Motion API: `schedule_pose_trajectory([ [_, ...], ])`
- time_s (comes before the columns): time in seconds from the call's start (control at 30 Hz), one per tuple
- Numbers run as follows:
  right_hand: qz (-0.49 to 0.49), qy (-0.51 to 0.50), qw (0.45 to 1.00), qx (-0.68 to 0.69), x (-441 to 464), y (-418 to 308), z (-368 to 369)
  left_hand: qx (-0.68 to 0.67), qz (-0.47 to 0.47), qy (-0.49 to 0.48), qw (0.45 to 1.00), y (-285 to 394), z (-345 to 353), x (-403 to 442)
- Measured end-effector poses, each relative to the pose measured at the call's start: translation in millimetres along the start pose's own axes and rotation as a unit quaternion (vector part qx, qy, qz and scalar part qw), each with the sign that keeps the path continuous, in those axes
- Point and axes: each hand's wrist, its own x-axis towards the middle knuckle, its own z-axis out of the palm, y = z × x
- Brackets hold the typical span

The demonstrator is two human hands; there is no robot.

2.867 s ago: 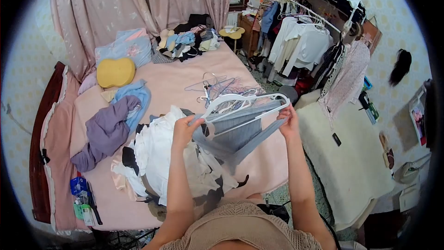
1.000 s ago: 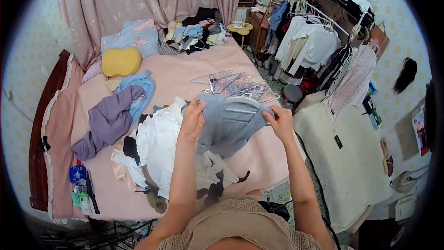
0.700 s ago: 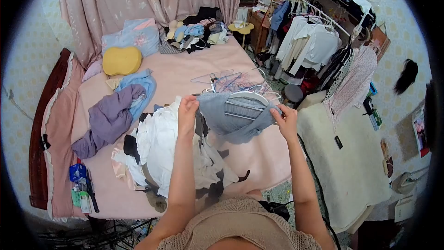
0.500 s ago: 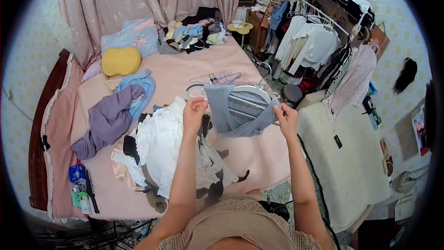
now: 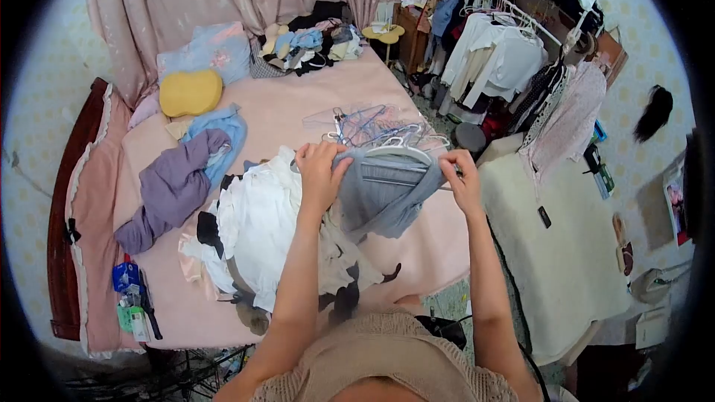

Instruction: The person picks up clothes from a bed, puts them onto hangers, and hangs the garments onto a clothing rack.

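A blue-grey knit top point(image 5: 387, 205) hangs on a white clothes hanger point(image 5: 398, 152) in front of me, over the bed. My left hand point(image 5: 322, 175) is closed on its left shoulder, thumb and fingers pinching the fabric at the hanger's end. The right shoulder is pinched by my right hand point(image 5: 463, 179), fingers closed at the other end. Through the open neckline the hanger's bars show. Behind the top lie several loose hangers point(image 5: 365, 123) on the bed. Beside my left forearm is a heap of white clothes point(image 5: 261, 223) with dark pieces among them.
The pink-covered bed point(image 5: 290, 112) also bears a purple garment point(image 5: 175, 186), a yellow cushion point(image 5: 191, 93) and a far pile of clothes point(image 5: 316, 41). To the right stand a clothes rack point(image 5: 499, 52) and a cream-covered surface point(image 5: 551, 268) with a black phone-like object point(image 5: 544, 217).
My left hand has moved to the top's left shoulder and taken hold of it. The fabric now covers that end of the hanger, and the top hangs slightly lower.
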Motion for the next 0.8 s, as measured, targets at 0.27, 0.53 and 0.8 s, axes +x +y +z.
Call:
schedule_pose_trajectory([
  [0.27, 0.224, -0.266, 0.937, -0.017, -35.7, 8.4, -44.5, -0.15, -0.119, -0.208, 0.959, -16.8, 11.3, -15.5],
  [0.53, 0.36, -0.365, 0.859, -0.009, -60.3, 10.8, -149.2, -0.333, -0.033, -0.592, 0.733, 24.4, 74.1, -24.4],
  [0.8, 0.352, -0.357, 0.865, -0.01, -35.5, 115.0, -185.6, -0.364, -0.206, -0.513, 0.75, 27.9, 186.6, -26.4],
])
